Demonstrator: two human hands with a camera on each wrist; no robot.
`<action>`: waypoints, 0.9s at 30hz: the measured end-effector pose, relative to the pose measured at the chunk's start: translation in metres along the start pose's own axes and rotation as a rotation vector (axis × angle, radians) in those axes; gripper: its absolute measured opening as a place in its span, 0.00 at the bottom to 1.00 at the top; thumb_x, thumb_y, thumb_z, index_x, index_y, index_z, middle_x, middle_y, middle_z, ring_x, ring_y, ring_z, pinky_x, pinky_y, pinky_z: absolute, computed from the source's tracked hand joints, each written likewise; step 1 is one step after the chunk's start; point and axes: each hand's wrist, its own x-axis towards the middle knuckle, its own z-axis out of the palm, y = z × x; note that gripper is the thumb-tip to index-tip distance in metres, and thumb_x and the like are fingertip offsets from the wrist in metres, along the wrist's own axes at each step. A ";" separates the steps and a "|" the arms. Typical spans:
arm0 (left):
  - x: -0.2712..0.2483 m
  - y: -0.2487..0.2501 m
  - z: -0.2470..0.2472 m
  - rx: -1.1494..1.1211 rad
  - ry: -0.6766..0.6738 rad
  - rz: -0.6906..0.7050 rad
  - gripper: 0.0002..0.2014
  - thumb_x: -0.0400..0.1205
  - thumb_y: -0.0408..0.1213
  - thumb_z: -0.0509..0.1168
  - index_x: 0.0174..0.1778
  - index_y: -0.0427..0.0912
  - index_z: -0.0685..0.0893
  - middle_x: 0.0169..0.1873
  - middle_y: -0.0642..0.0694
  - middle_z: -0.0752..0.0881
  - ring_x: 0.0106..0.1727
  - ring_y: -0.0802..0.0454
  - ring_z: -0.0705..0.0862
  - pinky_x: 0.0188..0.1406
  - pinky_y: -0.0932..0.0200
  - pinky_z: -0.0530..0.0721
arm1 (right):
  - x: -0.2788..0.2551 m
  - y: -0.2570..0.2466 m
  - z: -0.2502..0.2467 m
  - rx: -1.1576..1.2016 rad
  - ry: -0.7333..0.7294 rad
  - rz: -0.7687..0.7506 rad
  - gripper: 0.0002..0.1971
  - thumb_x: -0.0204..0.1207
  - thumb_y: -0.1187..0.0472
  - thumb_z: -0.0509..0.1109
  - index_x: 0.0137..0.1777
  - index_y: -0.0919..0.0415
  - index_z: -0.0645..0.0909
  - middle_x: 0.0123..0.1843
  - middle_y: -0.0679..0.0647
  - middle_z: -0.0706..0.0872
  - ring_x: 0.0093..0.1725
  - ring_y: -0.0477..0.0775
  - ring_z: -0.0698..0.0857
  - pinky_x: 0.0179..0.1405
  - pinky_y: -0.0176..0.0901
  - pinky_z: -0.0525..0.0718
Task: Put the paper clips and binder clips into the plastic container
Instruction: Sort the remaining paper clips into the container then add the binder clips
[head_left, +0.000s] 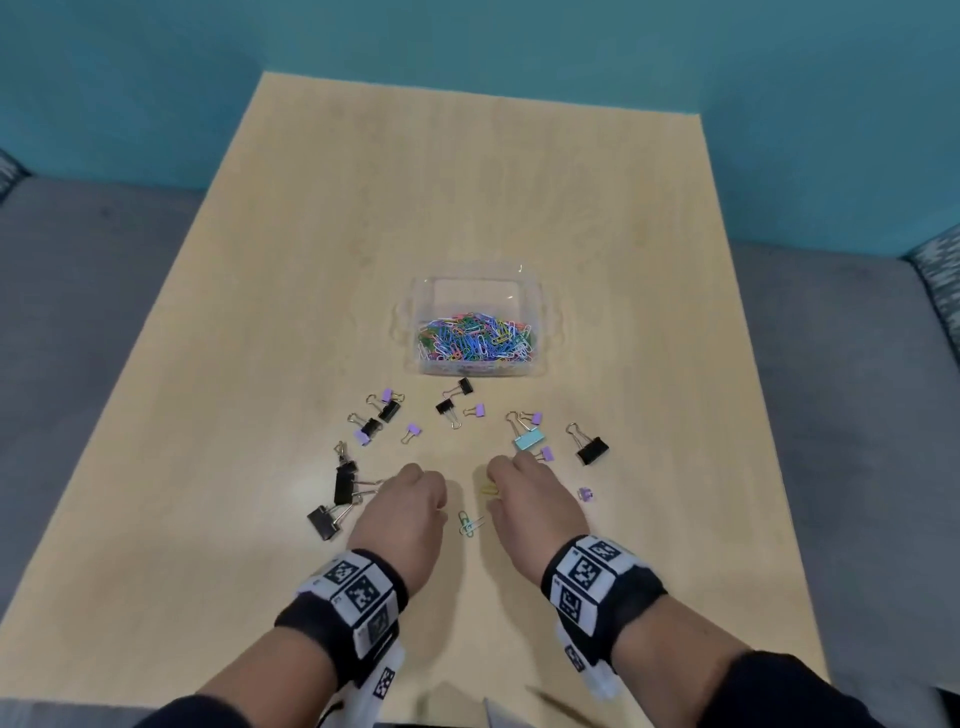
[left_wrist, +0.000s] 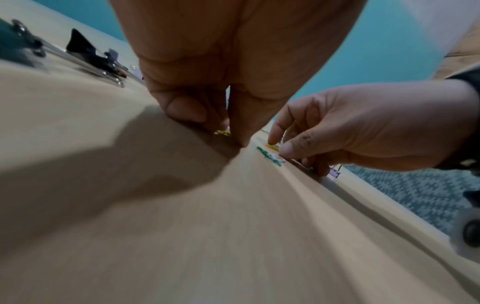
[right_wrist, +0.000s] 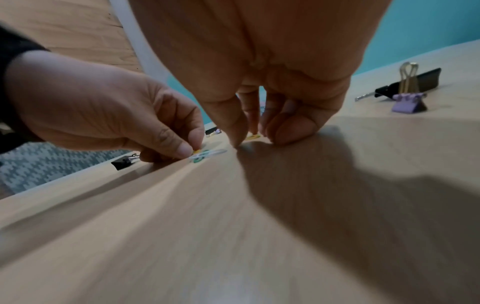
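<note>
The clear plastic container (head_left: 537, 332) holds a heap of coloured paper clips (head_left: 475, 340) at mid-table. Several black, purple and one light blue binder clip (head_left: 529, 440) lie scattered in front of it. My left hand (head_left: 415, 493) is knuckles up on the table, its thumb and finger pinching a yellow paper clip (left_wrist: 223, 132). My right hand (head_left: 522, 483) sits beside it, thumb and fingers curled round another yellow paper clip (head_left: 488, 489) that lies flat on the table. Green and white paper clips (head_left: 470, 522) lie between the two hands.
The wooden table (head_left: 467, 197) is bare behind the container. Black binder clips (head_left: 343, 483) lie close left of my left hand. A large black binder clip (head_left: 592, 449) and a small purple one (head_left: 586, 493) lie right of my right hand. Grey seating surrounds the table.
</note>
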 end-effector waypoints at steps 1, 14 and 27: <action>0.001 -0.001 0.002 0.002 0.003 0.011 0.06 0.78 0.31 0.62 0.38 0.45 0.73 0.40 0.50 0.73 0.41 0.49 0.74 0.38 0.55 0.74 | 0.002 -0.001 -0.001 -0.016 -0.004 0.000 0.04 0.80 0.62 0.62 0.50 0.55 0.69 0.52 0.53 0.73 0.49 0.57 0.73 0.39 0.48 0.74; -0.010 -0.015 0.012 0.124 -0.036 0.308 0.18 0.77 0.28 0.59 0.60 0.51 0.74 0.46 0.49 0.78 0.49 0.48 0.75 0.43 0.54 0.75 | -0.003 -0.003 0.002 -0.029 -0.105 -0.010 0.13 0.72 0.73 0.57 0.43 0.52 0.64 0.36 0.48 0.69 0.41 0.56 0.72 0.33 0.49 0.72; 0.003 -0.007 0.005 0.162 -0.095 0.382 0.07 0.79 0.32 0.59 0.49 0.47 0.78 0.45 0.47 0.79 0.49 0.46 0.75 0.42 0.58 0.67 | -0.011 -0.013 0.010 -0.051 -0.137 -0.008 0.10 0.75 0.68 0.58 0.39 0.50 0.68 0.40 0.50 0.71 0.44 0.54 0.69 0.38 0.45 0.67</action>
